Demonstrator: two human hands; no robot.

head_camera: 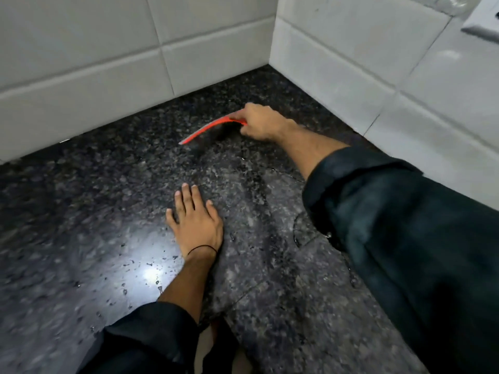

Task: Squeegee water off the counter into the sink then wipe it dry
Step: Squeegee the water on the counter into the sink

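Observation:
A red squeegee (209,129) rests its blade on the dark speckled granite counter (94,211) close to the back corner. My right hand (263,122) is closed around its right end, arm stretched forward. My left hand (195,220) lies flat on the counter nearer to me, fingers spread, a thin black band at the wrist. Water droplets (127,290) and streaks glisten on the stone around a bright light reflection. No sink or cloth is in view.
White tiled walls (108,63) meet at a corner behind the squeegee and run along the right side. A white wall plate (483,20) sits at the top right. The counter's front edge shows near my left sleeve at the bottom.

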